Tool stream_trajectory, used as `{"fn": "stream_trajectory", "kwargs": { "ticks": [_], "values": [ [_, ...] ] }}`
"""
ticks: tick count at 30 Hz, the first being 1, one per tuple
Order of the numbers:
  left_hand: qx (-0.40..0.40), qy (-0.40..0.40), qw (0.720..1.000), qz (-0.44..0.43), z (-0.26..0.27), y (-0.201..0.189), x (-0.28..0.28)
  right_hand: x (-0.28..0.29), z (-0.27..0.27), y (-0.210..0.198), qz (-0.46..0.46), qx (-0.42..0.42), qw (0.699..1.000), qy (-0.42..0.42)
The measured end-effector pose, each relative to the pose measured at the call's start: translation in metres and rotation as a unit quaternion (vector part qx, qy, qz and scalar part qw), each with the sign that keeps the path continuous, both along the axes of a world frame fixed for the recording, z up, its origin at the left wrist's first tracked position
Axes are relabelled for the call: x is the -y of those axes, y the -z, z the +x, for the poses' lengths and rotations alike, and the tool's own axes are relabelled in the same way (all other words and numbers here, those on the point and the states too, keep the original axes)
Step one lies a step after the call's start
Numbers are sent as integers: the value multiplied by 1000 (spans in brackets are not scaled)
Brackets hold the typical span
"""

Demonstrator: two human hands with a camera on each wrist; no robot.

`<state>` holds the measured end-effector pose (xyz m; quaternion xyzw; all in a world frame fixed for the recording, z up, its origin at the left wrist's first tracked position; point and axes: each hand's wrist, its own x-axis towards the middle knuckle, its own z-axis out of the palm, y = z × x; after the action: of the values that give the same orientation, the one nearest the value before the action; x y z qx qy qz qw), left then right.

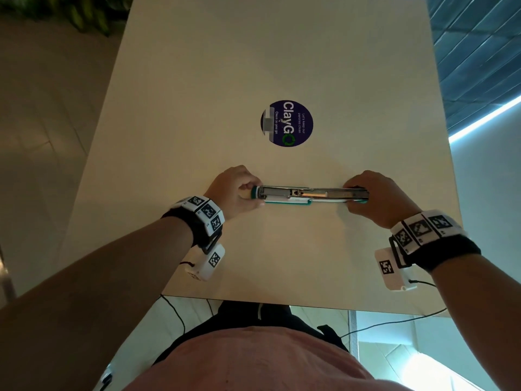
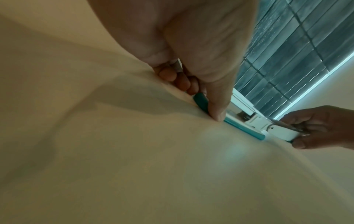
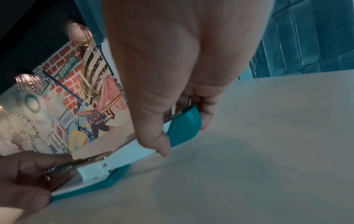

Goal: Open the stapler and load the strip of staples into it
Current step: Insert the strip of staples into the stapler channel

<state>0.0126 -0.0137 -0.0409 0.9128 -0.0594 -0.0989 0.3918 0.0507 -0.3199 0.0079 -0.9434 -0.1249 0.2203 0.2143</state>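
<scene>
At center frame, my left hand (image 1: 235, 190) and right hand (image 1: 376, 197) are each pinching an end of the stapler (image 1: 311, 194), fingers curled tight around it, as it is lying opened flat on the counter (image 1: 282, 249), below a round sticker (image 1: 287, 123).

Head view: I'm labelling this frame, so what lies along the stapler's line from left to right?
Left wrist band → left hand → opened stapler → right hand → right wrist band, all over the table.
</scene>
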Motion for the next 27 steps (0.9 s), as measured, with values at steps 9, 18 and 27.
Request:
{"fn": "stream_trajectory", "kwargs": {
  "ticks": [9, 18, 27],
  "values": [
    [-4, -6, 1000, -12, -1, 0, 1, -47, 0, -45, 119, 40, 991, -34],
    [14, -1, 1000, -19, -2, 3, 0, -105, -6, -8, 19, -1, 985, -169],
    [8, -2, 1000, -13, -2, 6, -2, -111, -2, 5, -61, 5, 982, -179]
  ]
}}
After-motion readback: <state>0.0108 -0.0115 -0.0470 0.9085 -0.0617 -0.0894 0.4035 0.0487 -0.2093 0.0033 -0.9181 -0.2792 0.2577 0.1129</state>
